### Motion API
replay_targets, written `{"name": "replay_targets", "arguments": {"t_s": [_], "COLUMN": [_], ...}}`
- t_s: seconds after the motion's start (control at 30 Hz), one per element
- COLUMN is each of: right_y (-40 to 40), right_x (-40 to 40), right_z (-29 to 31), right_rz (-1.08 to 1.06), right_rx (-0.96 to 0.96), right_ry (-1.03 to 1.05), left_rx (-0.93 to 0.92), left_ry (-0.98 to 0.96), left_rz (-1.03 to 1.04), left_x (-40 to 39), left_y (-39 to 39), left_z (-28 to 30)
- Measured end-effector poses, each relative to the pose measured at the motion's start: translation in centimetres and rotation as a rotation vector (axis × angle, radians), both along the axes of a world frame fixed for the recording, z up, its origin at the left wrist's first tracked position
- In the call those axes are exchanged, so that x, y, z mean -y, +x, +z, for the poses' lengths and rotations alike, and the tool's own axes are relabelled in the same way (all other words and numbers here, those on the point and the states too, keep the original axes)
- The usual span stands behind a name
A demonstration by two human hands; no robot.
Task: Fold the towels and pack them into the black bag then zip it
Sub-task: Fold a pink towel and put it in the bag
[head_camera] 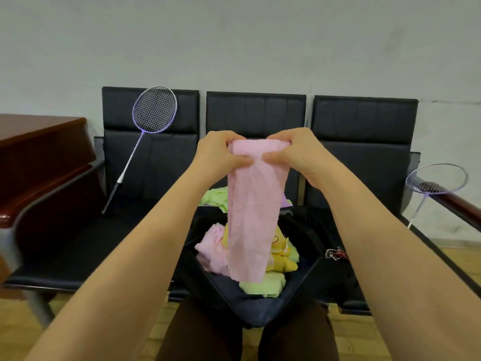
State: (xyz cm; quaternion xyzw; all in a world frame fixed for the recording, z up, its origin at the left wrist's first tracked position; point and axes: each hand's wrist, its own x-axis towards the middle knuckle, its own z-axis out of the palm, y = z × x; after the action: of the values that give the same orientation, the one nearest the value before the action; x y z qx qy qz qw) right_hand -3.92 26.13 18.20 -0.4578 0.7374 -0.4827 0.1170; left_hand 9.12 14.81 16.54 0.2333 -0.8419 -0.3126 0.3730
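Left hand (218, 152) and right hand (294, 152) both pinch the pink towel's (253, 204) top edge; it hangs long and narrow above the open black bag (281, 295).

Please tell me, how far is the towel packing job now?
Done: pink, yellow and green towels already lie in the open black bag. In hand: the left hand and right hand pinch a pink towel hanging over it. Left: a green towel behind the bag, then zipping.

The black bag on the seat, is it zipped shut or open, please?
Open: the black bag gapes, with pink, yellow and green towels visible inside.
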Motion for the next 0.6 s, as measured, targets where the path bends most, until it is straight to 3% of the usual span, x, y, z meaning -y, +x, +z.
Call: {"name": "replay_targets", "arguments": {"t_s": [0.17, 0.3, 0.4, 0.53, 0.6], "right_y": [-0.5, -0.5, 0.2, 0.2, 0.2], "right_x": [-0.2, -0.9, -0.8, -0.6, -0.6], "right_z": [-0.7, -1.7, -1.9, -2.5, -3.4], "right_rz": [-0.015, 0.138, 0.184, 0.127, 0.068], "right_rx": [-0.076, 0.183, 0.441, 0.612, 0.682], "right_ry": [0.003, -0.065, -0.168, -0.225, -0.222], "left_rx": [-0.019, -0.072, -0.189, 0.019, -0.022], "left_ry": [0.127, 0.325, 0.602, 0.807, 0.871], "left_rz": [-0.063, -0.24, -0.379, -0.462, -0.441], "left_x": [0.7, 0.7, 0.1, -1.2, -2.0], "left_y": [0.4, 1.3, 1.3, 1.3, 1.2], "left_z": [-0.9, -1.1, -2.3, -6.1, -7.7]}}
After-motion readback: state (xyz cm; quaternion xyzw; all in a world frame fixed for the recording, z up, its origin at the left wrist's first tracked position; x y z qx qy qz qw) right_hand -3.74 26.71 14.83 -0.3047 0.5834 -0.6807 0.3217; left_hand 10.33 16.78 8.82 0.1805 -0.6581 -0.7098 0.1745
